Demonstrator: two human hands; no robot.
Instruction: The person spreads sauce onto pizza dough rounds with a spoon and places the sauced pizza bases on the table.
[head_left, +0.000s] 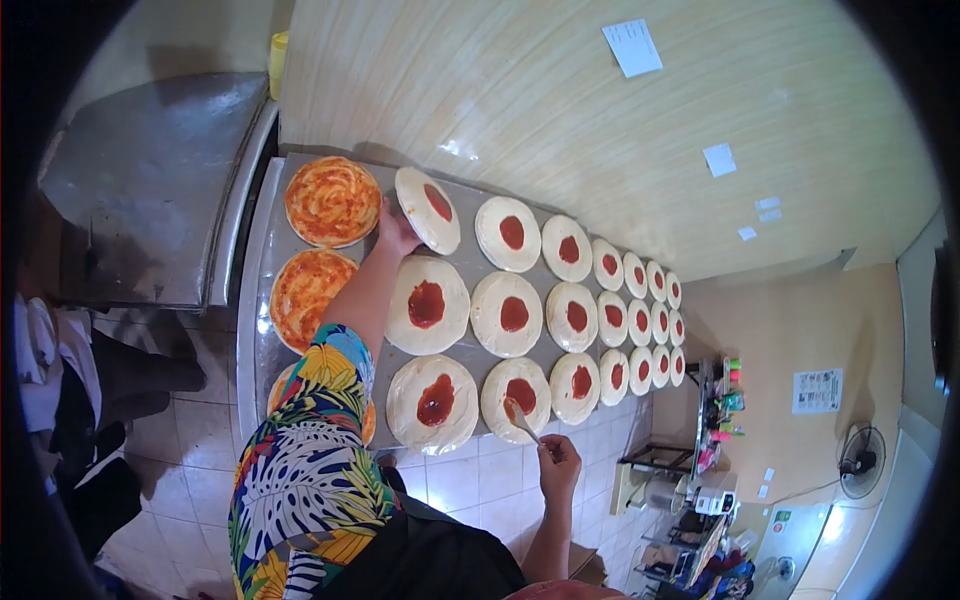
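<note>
My left hand (397,228) grips the edge of a dough round (412,186) with a patch of red sauce, which is tilted up off the metal table (262,290). In my right hand (558,462) is the handle of a spoon (526,428), whose head rests in the sauce of a round (540,393) in the near row. Sauce is spread over the whole top of the rounds at the left end, such as this spread round (333,202). The other rounds, in three rows, carry a blob of sauce at their centres.
A wood-patterned wall (560,100) runs along the table's far side. At the left stands a large metal surface (150,190), with a person's legs (150,365) below it. Shelves with colourful items (728,402) and a fan (860,462) are at the right.
</note>
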